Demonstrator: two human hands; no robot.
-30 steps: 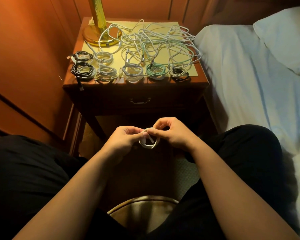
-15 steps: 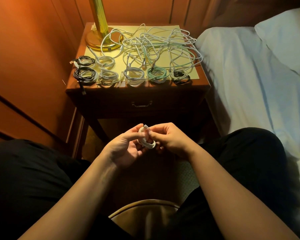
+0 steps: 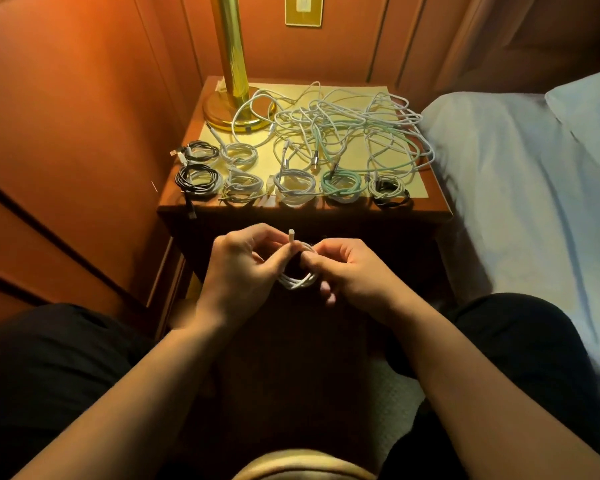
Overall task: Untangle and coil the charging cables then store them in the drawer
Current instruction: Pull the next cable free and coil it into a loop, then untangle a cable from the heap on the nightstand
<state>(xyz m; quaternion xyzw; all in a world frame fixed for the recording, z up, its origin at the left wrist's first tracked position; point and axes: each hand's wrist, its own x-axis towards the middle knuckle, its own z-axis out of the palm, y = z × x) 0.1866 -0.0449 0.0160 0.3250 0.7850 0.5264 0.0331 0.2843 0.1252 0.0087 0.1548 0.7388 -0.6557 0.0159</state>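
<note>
A small white cable coil (image 3: 297,280) hangs between my two hands in front of the nightstand. My left hand (image 3: 238,268) pinches the cable near its plug, which sticks upward. My right hand (image 3: 347,271) pinches the coil's right side. On the nightstand top (image 3: 433,202) a tangle of white and mint cables (image 3: 343,129) lies at the back. Several coiled cables lie in rows along its front: black coils (image 3: 198,176) at left, white coils (image 3: 294,185) in the middle, a mint coil (image 3: 341,185), and a black and white coil (image 3: 389,188). My hands hide the drawer front.
A brass lamp (image 3: 234,74) stands at the nightstand's back left corner. The bed with white sheet (image 3: 520,188) and a pillow (image 3: 589,102) lies on the right. Wood panel wall (image 3: 66,133) runs on the left. My knees in dark trousers flank the hands.
My hands rose toward the nightstand with the coil. The plug end now points up from my left fingers, and the camera tilted up, showing the wall plate.
</note>
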